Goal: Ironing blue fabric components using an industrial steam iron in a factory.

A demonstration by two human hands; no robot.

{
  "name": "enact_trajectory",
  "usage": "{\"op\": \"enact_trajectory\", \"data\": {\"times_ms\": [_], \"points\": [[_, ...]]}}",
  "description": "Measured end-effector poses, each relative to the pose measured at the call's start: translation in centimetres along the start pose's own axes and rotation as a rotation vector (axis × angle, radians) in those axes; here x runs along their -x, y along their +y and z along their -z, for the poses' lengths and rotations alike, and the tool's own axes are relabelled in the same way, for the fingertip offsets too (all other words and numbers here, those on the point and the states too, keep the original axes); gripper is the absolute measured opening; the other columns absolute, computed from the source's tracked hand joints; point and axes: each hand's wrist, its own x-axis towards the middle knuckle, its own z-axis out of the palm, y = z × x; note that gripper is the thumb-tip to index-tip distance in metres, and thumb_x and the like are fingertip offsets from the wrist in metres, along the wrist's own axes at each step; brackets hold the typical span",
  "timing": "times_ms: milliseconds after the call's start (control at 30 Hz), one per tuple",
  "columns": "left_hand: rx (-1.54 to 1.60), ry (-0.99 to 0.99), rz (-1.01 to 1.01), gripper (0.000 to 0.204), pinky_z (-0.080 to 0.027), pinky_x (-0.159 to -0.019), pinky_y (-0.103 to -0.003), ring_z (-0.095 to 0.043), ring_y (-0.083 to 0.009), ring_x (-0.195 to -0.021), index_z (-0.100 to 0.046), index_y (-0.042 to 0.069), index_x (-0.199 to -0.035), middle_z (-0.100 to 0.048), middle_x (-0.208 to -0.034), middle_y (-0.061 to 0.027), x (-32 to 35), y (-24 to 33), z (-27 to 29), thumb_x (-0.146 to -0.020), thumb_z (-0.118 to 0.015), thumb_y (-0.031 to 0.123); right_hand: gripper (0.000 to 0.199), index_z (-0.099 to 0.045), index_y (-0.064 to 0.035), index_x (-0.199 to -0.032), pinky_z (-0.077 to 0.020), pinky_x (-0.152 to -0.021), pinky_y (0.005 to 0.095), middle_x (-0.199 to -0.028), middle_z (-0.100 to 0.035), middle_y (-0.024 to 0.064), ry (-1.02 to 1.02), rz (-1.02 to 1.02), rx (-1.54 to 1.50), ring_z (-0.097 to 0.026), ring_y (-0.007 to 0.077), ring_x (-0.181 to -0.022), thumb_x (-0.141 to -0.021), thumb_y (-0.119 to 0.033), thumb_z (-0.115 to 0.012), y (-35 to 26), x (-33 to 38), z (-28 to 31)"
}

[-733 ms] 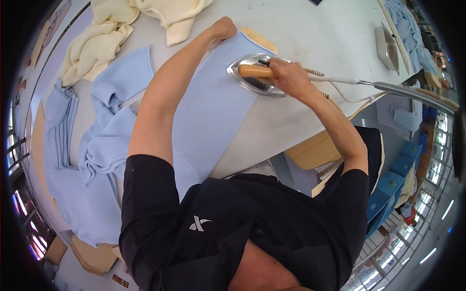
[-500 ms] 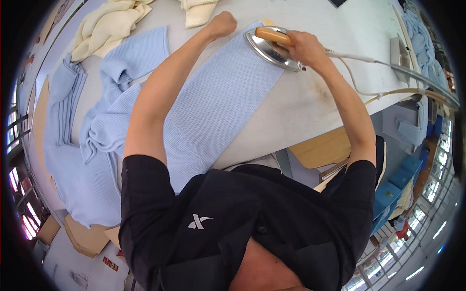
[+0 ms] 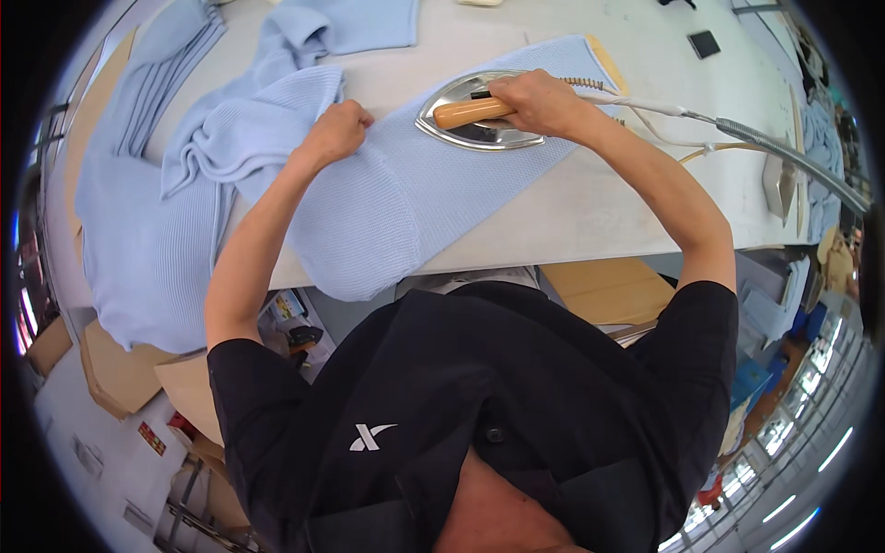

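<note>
My right hand (image 3: 539, 103) grips the wooden handle (image 3: 470, 112) of a metal iron (image 3: 461, 138), whose plate lies on a light blue knitted sweater (image 3: 387, 212). The part under the iron is spread flat, and a yellowish edge (image 3: 604, 63) sticks out at its far right end. My left hand (image 3: 339, 132) is closed on the knit at its left, where the flat part meets a bunched, folded part (image 3: 240, 129). Its fingertips are partly hidden.
A white cord (image 3: 645, 103) and a metal spring hose (image 3: 793, 158) run right from the iron. More folded light blue knitwear (image 3: 147, 221) hangs over the table's left edge. A small dark square object (image 3: 703, 44) lies at the back right; a metal holder (image 3: 780, 184) stands at the right.
The iron in my right hand has slid left along the knit, toward its middle. My left hand has come back nearer to me, onto the knit. The whole view has shifted.
</note>
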Motion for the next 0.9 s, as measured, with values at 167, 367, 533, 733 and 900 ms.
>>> {"op": "enact_trajectory", "data": {"times_ms": [167,367,533,733,900], "points": [[-0.124,0.535,-0.334,0.059,-0.034,-0.118,-0.047,-0.046,-0.0357,-0.141,-0.047,-0.004,-0.147,-0.045,-0.155,-0.0201,10.7,2.9,-7.4,-0.098,-0.056,0.028,0.030,-0.066,-0.0046,-0.080,-0.0541,-0.067,0.0418,-0.079,-0.071,0.0088,-0.001,0.134,0.027,-0.065,0.0317,-0.068,-0.086,-0.032,-0.075,-4.0,-0.8,-0.2],[-0.252,0.499,-0.062,0.080,-0.011,-0.126,-0.054,-0.020,-0.0308,-0.156,-0.029,-0.002,-0.157,-0.023,-0.168,-0.0159,16.8,1.0,-12.1,-0.099,-0.053,0.047,0.025,-0.066,-0.0033,-0.080,-0.0544,-0.066,0.0426,-0.078,-0.071,0.0106,0.014,0.154,0.021,-0.066,0.0334,-0.066,-0.086,-0.026,-0.073,-7.3,-1.7,-0.3],[-0.154,0.488,-0.098,0.085,-0.004,-0.126,-0.055,-0.012,-0.0288,-0.159,-0.027,-0.001,-0.159,-0.020,-0.170,-0.0145,17.0,-0.9,-11.9,-0.097,-0.056,0.050,0.017,-0.066,-0.0025,-0.081,-0.0550,-0.063,0.0423,-0.077,-0.072,0.0131,0.060,0.080,0.017,-0.066,0.0349,-0.062,-0.088,-0.018,-0.069,-9.9,-1.6,-2.2],[-0.130,0.438,-0.098,0.086,-0.005,-0.127,-0.053,-0.012,-0.0278,-0.159,-0.028,0.001,-0.159,-0.020,-0.170,-0.0126,17.0,-2.9,-12.2,-0.094,-0.060,0.047,0.017,-0.066,-0.0021,-0.084,-0.0557,-0.061,0.0421,-0.076,-0.071,0.0142,0.035,0.101,0.040,-0.066,0.0348,-0.061,-0.088,-0.019,-0.066,-14.0,2.2,-4.8],[-0.115,0.404,-0.091,0.085,-0.005,-0.127,-0.053,-0.011,-0.0272,-0.159,-0.029,0.003,-0.160,-0.021,-0.170,-0.0110,17.1,-3.0,-12.2,-0.091,-0.063,0.041,0.021,-0.068,-0.0032,-0.083,-0.0555,-0.060,0.0423,-0.074,-0.071,0.0137,0.069,-0.024,0.059,-0.065,0.0350,-0.058,-0.088,-0.024,-0.067,-14.1,1.8,-4.0]]}}
